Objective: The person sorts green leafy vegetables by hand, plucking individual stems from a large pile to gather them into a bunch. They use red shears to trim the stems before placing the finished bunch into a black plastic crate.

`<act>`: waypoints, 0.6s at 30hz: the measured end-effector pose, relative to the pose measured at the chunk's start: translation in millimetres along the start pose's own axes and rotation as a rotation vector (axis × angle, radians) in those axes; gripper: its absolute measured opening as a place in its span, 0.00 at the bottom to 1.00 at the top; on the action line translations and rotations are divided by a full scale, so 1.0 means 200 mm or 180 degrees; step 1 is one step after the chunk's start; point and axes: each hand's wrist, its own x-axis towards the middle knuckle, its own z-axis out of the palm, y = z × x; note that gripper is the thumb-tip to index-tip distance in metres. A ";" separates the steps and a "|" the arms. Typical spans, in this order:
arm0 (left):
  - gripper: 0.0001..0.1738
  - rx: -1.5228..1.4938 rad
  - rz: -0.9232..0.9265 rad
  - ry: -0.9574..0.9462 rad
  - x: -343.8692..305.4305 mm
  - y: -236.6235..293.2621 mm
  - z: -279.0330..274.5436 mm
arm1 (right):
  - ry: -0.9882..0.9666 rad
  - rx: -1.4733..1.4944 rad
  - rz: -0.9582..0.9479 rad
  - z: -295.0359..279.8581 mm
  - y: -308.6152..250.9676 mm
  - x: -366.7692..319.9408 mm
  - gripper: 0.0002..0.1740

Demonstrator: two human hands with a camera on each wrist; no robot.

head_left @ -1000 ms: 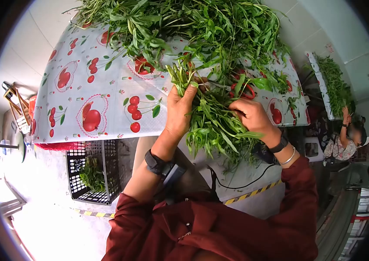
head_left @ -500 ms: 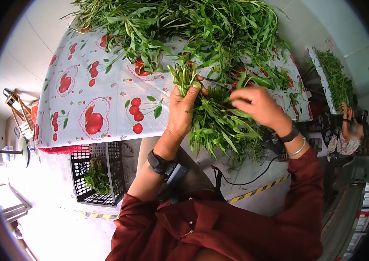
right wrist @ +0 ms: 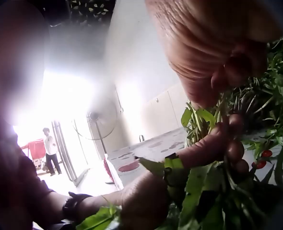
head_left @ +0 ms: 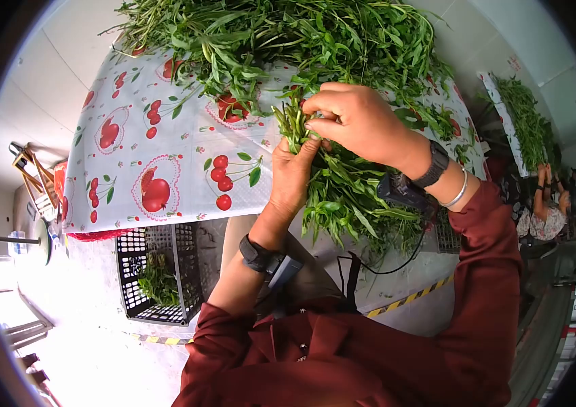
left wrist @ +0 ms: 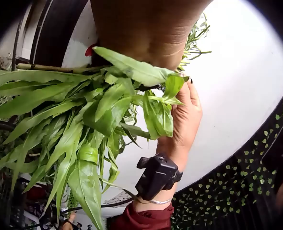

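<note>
My left hand [head_left: 291, 175] grips a bunch of leafy greens [head_left: 339, 210] near the table's front edge. Its cut stems [head_left: 291, 122] stick up above the thumb, while the leaves hang down to the right. Over the stem end is my right hand [head_left: 362, 122], fingers curled and thumb against them, pinching at a stem. In the right wrist view the right fingers sit right above the left thumb, with pale stems [right wrist: 195, 125] between the hands. The left wrist view shows long narrow leaves [left wrist: 74, 120] spreading out from under the left wrist.
A large heap of greens [head_left: 288, 41] covers the far side of the table [head_left: 193, 149], which has a fruit-print cloth. On the floor at left stands a black crate [head_left: 189, 271] holding some greens. Another person [head_left: 546, 214] works at a second table on the right.
My right hand has lifted off the leaves and moved up and left to the stem end. It now covers the spot where red-handled scissors showed. My left hand keeps its grip.
</note>
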 end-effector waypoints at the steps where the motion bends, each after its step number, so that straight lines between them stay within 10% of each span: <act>1: 0.07 -0.0005 0.0001 0.0001 0.00 0.00 0.00 | -0.0004 -0.0003 0.0000 0.01 0.00 0.01 0.06; 18: 0.08 -0.0026 -0.0050 0.0008 0.00 -0.05 -0.03 | -0.0082 0.1186 0.0764 0.03 0.02 0.01 0.05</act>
